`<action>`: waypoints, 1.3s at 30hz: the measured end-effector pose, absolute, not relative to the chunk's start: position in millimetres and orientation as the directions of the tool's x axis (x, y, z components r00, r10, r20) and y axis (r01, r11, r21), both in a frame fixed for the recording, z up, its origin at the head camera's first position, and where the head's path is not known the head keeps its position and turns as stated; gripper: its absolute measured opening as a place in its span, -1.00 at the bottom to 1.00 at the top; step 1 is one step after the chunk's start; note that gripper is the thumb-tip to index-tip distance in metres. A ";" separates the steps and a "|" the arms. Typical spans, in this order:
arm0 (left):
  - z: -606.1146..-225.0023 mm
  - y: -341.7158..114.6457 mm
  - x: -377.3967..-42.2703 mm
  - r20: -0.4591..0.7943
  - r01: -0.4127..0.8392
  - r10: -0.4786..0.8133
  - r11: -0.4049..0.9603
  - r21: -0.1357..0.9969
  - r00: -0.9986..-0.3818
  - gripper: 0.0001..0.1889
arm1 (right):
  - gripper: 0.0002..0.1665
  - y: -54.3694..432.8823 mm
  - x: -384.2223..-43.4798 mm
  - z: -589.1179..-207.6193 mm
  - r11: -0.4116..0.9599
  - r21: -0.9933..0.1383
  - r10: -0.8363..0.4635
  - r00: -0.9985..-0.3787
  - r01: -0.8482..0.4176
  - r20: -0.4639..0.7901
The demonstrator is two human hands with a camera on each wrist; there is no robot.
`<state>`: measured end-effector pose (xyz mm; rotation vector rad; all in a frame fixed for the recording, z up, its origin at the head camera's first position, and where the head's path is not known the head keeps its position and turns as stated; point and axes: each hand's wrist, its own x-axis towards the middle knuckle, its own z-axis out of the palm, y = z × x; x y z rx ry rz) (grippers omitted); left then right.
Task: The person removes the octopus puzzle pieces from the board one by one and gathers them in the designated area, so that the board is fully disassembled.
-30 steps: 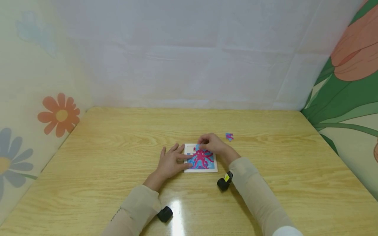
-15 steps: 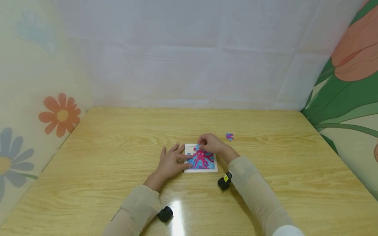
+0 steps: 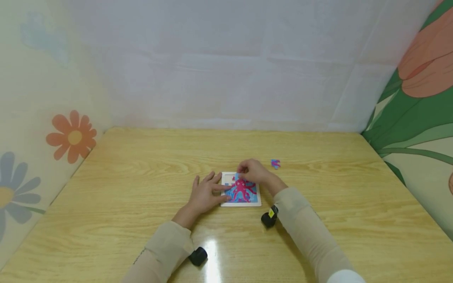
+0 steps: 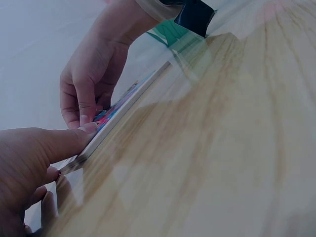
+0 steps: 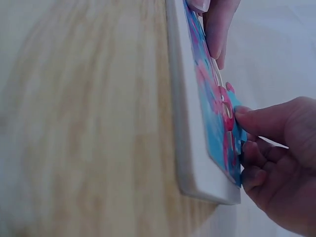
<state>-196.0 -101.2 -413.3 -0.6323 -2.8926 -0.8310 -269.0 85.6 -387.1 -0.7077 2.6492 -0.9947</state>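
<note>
Left hand flat and spread, palm down, fingers straight, fingertips pointing right, beige-sleeved forearm running back to the near left, right hand arched further off, fingers curled in a pinch, beige-sleeved forearm angling back near right

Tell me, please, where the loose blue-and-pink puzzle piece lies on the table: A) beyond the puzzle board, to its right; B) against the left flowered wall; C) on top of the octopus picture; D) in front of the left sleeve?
A: in the head view the loose puzzle piece lies on the bare table, past the puzzle board and to the right of the right hand.
</note>
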 end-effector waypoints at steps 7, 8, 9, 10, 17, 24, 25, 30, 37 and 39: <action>-413.6 -101.8 -196.1 0.183 0.412 0.371 0.765 0.495 -0.910 -0.63 | -0.95 88.6 -270.3 -389.9 0.606 -0.718 -0.512 -0.859 -0.343 -0.021; -413.6 -101.8 -196.1 0.183 0.412 0.371 0.765 0.495 -0.910 -0.63 | -0.95 88.8 -270.4 -390.1 0.599 -0.725 -0.512 -0.859 -0.341 -0.018; -413.6 -101.9 -196.1 0.182 0.411 0.371 0.766 0.495 -0.911 -0.63 | -0.95 88.9 -270.4 -390.2 0.593 -0.731 -0.511 -0.859 -0.338 -0.017; -413.6 -101.9 -196.1 0.180 0.410 0.371 0.766 0.495 -0.911 -0.63 | -0.95 89.1 -270.6 -390.4 0.588 -0.736 -0.511 -0.860 -0.335 -0.016; -414.2 -101.8 -196.1 0.180 0.407 0.368 0.767 0.496 -0.912 -0.63 | -0.94 90.1 -271.5 -392.4 0.566 -0.766 -0.499 -0.866 -0.304 -0.025; -414.0 -102.0 -195.9 0.180 0.408 0.368 0.765 0.498 -0.912 -0.62 | -0.93 90.5 -272.3 -395.2 0.545 -0.795 -0.481 -0.876 -0.268 -0.034; -413.8 -102.0 -195.8 0.179 0.407 0.368 0.765 0.499 -0.912 -0.62 | -0.93 90.6 -272.4 -395.4 0.544 -0.797 -0.477 -0.878 -0.261 -0.037; -413.5 -101.7 -195.8 0.175 0.404 0.368 0.767 0.499 -0.913 -0.62 | -0.92 91.5 -273.0 -395.4 0.535 -0.809 -0.474 -0.880 -0.245 -0.047; -413.4 -101.4 -196.0 0.171 0.400 0.365 0.770 0.497 -0.915 -0.62 | -0.92 92.2 -271.5 -391.9 0.534 -0.821 -0.466 -0.880 -0.203 -0.086; -413.3 -101.2 -196.0 0.171 0.401 0.366 0.770 0.496 -0.915 -0.62 | -0.92 92.3 -271.5 -390.8 0.535 -0.824 -0.460 -0.882 -0.184 -0.102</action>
